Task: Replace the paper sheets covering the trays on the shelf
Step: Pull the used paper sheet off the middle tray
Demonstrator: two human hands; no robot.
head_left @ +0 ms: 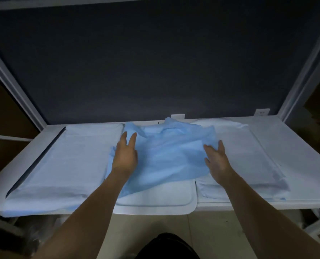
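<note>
- Left hand lies flat on the blue sheet; fingers straight and slightly spread, pointing toward the back; it grasps nothing
- Right hand is flat as well, fingers straight and relaxed, at the sheet's right edge; nothing is pinched or curled round; whether the palm bears on the sheet or on the cover beside it I cannot tell
- Blue sheet sits crumpled and bunched on the middle tray, between the two hands; its folds rise toward the back; its left side laps onto the left cover, its right side onto the right cover
- Middle tray is white with a rounded rim; its near part is bare; its front edge juts past the front of the shelf
- Left cover is pale blue and smooth, draped over a flat tray-like form; its near edge hangs over the shelf front; a dark strip runs along its left side
- Right cover is whiter, lightly creased, draped the same way; a blue corner shows at its near right end
- Shelf is white, with bare board to the right of the right cover; pale uprights stand at both sides
- Dark wall closes the back; two white plates sit at its foot
- Tiled floor shows below, between the forearms
</note>
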